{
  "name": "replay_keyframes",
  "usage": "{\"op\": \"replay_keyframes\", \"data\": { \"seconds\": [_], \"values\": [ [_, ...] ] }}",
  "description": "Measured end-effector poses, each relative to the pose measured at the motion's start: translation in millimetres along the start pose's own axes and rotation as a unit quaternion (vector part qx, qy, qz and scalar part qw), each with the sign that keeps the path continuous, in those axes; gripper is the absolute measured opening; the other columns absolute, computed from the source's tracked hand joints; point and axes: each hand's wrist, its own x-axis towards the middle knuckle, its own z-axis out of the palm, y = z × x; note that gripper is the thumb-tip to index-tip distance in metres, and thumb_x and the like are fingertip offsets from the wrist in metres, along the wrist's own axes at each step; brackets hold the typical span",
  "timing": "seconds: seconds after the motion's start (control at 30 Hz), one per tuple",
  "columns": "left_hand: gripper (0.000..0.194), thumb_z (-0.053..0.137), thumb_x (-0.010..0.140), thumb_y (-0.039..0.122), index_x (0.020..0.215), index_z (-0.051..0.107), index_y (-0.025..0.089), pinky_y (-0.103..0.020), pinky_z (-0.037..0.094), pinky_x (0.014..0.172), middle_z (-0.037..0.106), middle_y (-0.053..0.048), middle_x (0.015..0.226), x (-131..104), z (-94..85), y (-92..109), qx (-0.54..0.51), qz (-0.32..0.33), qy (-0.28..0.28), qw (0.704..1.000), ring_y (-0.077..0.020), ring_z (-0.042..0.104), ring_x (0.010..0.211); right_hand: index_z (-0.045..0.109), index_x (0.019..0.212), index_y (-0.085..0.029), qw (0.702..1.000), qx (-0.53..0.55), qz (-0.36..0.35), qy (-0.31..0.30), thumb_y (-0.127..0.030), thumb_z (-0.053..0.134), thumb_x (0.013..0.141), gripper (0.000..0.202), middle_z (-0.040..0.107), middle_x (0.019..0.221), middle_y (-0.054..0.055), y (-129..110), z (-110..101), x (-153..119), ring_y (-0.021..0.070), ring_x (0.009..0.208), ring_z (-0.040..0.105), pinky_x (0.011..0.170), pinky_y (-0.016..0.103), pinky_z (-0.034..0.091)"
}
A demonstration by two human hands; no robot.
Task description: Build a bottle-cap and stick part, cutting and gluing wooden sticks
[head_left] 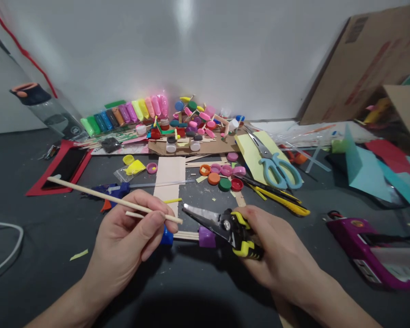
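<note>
Between the thumb and fingers of my left hand (130, 237) is a long wooden stick (99, 196), slanting up to the left. A second, shorter stick (134, 214) lies in the same pinch. My right hand (276, 246) is wrapped round black and yellow snips (227, 224), whose blades point left, a little apart from the stick's right end. Behind and below the hands, several sticks (186, 235) lie on the table between a blue piece (167, 237) and a purple piece (207, 237). A pale wooden strip (171, 175) lies just beyond.
Bottle caps (224, 183), blue-handled scissors (280, 168) and a yellow cutter (283, 200) lie ahead. A blue glue gun (116, 191) is at left, near a water bottle (54, 114). Clay packs (123, 114) line the back; a purple device (372, 255) sits right.
</note>
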Motion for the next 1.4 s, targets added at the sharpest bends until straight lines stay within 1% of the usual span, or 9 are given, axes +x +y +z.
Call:
{"op": "replay_keyframes", "data": {
  "seconds": [0.17, 0.27, 0.4, 0.6, 0.8, 0.97, 1.17, 1.3, 1.4],
  "values": [
    [0.014, 0.077, 0.078, 0.029, 0.078, 0.067, 0.019, -0.011, 0.027, 0.036, 0.069, 0.000, 0.074, 2, 1.4, 0, -0.019, -0.020, -0.001, 1.000, 0.0010, 0.041, 0.037, 0.049, 0.107, -0.018, 1.000, 0.021, -0.001, -0.002, -0.014, 0.054, 0.073, 0.035, 0.060, 0.089, 0.007, -3, 0, 4, 0.0218, 0.075, 0.058, 0.064, 0.032, 0.048],
    [0.020, 0.078, 0.078, 0.033, 0.075, 0.066, 0.017, -0.010, 0.019, 0.035, 0.069, 0.000, 0.070, 3, 4.7, 0, -0.070, -0.075, -0.019, 0.995, 0.0034, 0.030, 0.034, 0.048, 0.107, -0.018, 1.000, 0.018, -0.010, 0.007, -0.012, 0.053, 0.072, 0.036, 0.059, 0.088, 0.007, -4, 2, 3, 0.0213, 0.074, 0.056, 0.063, 0.032, 0.047],
    [0.024, 0.081, 0.074, 0.034, 0.069, 0.064, 0.017, -0.012, 0.015, 0.035, 0.065, 0.004, 0.061, 3, 10.3, 0, -0.146, -0.161, -0.035, 0.976, 0.0031, 0.016, 0.034, 0.048, 0.106, -0.018, 0.999, 0.012, -0.020, 0.022, -0.012, 0.052, 0.076, 0.031, 0.059, 0.086, 0.006, -7, 4, 4, 0.0208, 0.074, 0.055, 0.063, 0.031, 0.047],
    [0.025, 0.082, 0.073, 0.034, 0.070, 0.065, 0.016, -0.014, 0.012, 0.036, 0.064, 0.004, 0.064, 3, 10.3, -5, -0.211, -0.217, -0.049, 0.952, 0.0035, 0.012, 0.035, 0.048, 0.108, -0.016, 0.999, -0.001, -0.027, 0.028, -0.012, 0.051, 0.075, 0.033, 0.059, 0.087, 0.008, -10, 7, 5, 0.0219, 0.075, 0.056, 0.064, 0.032, 0.048],
    [0.019, 0.080, 0.077, 0.029, 0.073, 0.066, 0.017, -0.016, 0.008, 0.035, 0.055, 0.008, 0.053, 2, 7.3, -8, -0.251, -0.223, -0.068, 0.939, 0.0024, 0.007, 0.035, 0.049, 0.109, -0.015, 0.999, -0.009, -0.021, 0.029, -0.014, 0.053, 0.074, 0.035, 0.060, 0.089, 0.009, -13, 8, 4, 0.0230, 0.077, 0.057, 0.066, 0.033, 0.050],
    [0.018, 0.078, 0.079, 0.027, 0.074, 0.065, 0.016, -0.014, 0.009, 0.035, 0.059, 0.007, 0.060, -1, 8.0, -8, -0.264, -0.221, -0.082, 0.935, 0.0033, 0.006, 0.035, 0.049, 0.103, -0.016, 0.999, -0.006, -0.030, 0.028, -0.014, 0.049, 0.075, 0.028, 0.059, 0.082, 0.008, -15, 8, 4, 0.0218, 0.070, 0.055, 0.059, 0.032, 0.047],
    [0.017, 0.077, 0.080, 0.028, 0.077, 0.065, 0.017, -0.012, 0.015, 0.035, 0.061, 0.006, 0.062, -3, 8.7, -8, -0.259, -0.218, -0.084, 0.937, 0.0036, 0.007, 0.035, 0.047, 0.100, -0.019, 0.999, 0.026, -0.017, 0.031, -0.008, 0.048, 0.071, 0.031, 0.058, 0.077, 0.003, -16, 11, 2, 0.0193, 0.066, 0.054, 0.058, 0.029, 0.044],
    [0.014, 0.079, 0.078, 0.026, 0.079, 0.068, 0.017, -0.011, 0.015, 0.036, 0.062, 0.005, 0.064, -3, 7.8, -6, -0.259, -0.214, -0.084, 0.938, 0.0037, 0.007, 0.036, 0.048, 0.105, -0.020, 0.997, 0.066, 0.021, 0.032, -0.013, 0.055, 0.072, 0.034, 0.059, 0.086, 0.004, -17, 10, 3, 0.0201, 0.075, 0.057, 0.064, 0.030, 0.046],
    [0.014, 0.079, 0.077, 0.025, 0.079, 0.068, 0.017, -0.010, 0.015, 0.036, 0.061, 0.005, 0.064, -2, 7.5, -5, -0.261, -0.210, -0.082, 0.939, 0.0037, 0.007, 0.037, 0.049, 0.107, -0.019, 0.997, 0.071, 0.029, 0.023, -0.016, 0.058, 0.072, 0.037, 0.059, 0.090, 0.006, -18, 10, 4, 0.0212, 0.079, 0.057, 0.068, 0.031, 0.047]
  ]
}}
